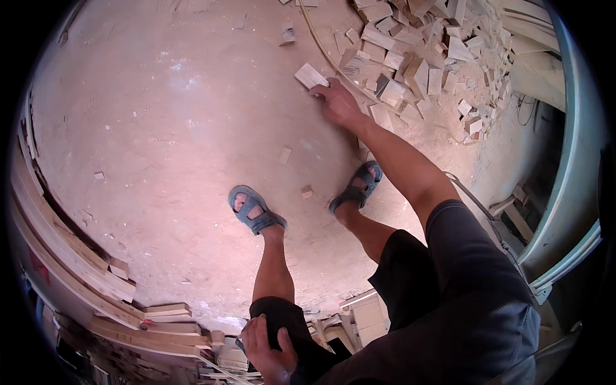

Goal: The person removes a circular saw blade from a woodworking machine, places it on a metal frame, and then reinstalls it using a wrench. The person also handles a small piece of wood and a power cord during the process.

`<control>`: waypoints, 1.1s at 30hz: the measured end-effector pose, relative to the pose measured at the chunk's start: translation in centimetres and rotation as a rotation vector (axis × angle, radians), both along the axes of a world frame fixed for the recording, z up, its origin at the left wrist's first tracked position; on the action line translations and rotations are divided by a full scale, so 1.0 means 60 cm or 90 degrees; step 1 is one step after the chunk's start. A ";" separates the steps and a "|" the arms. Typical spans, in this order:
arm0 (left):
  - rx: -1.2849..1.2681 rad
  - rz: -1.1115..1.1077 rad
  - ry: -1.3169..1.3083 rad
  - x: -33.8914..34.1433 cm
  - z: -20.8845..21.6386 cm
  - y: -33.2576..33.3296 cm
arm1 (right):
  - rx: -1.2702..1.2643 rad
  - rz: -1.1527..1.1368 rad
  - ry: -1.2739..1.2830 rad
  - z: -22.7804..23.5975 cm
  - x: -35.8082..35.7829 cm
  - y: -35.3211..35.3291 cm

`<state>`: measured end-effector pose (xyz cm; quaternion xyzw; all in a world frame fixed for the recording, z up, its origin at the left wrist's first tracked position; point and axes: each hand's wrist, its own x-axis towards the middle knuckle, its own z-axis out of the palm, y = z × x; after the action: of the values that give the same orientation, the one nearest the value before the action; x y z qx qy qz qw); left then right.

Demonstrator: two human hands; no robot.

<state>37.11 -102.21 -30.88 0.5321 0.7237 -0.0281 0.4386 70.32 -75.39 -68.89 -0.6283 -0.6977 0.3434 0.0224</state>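
My right hand (337,102), at the end of an outstretched arm, is closed on a small flat wood block (310,76). The pale block is pinched between thumb and fingers, above the dusty floor (212,128). Just to the right of it lies a heap of wood offcuts (417,70), mixed sizes and shapes. My left hand (269,350) rests on my left leg near the knee of the dark shorts, fingers stretched out and thumb apart, holding nothing.
A yellowish hose (314,33) curves along the heap's left edge. Long boards (77,263) are stacked at the lower left. A pale blue-green machine panel (577,128) stands at the right. Small scraps, such as one wood piece (307,192), lie near my sandalled feet.
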 end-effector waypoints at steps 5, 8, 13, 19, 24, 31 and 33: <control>-0.027 -0.009 0.005 0.003 0.001 -0.002 | 0.120 -0.015 -0.032 -0.001 0.101 -0.182; -0.046 -0.039 0.005 0.004 -0.003 0.026 | 0.102 -0.199 -0.181 -0.016 0.135 -0.218; 0.047 -0.070 0.008 0.016 0.000 0.030 | 0.127 -0.340 -0.378 -0.031 0.121 -0.197; 0.015 -0.096 0.012 0.016 -0.002 0.042 | -0.127 -0.467 -0.255 -0.019 0.205 -0.207; 0.001 -0.074 0.017 0.027 0.004 0.035 | -0.125 -0.300 -0.176 0.051 0.078 -0.223; -0.060 -0.055 0.015 0.019 0.004 -0.003 | 0.058 -0.181 -0.212 -0.040 0.042 -0.179; -0.052 -0.038 0.010 0.022 0.003 -0.013 | -0.140 -0.338 -0.011 0.003 0.035 -0.161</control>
<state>38.45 -102.98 -30.69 0.5349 0.7092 -0.0749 0.4531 72.45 -85.08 -68.73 -0.7906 -0.4675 0.3937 0.0373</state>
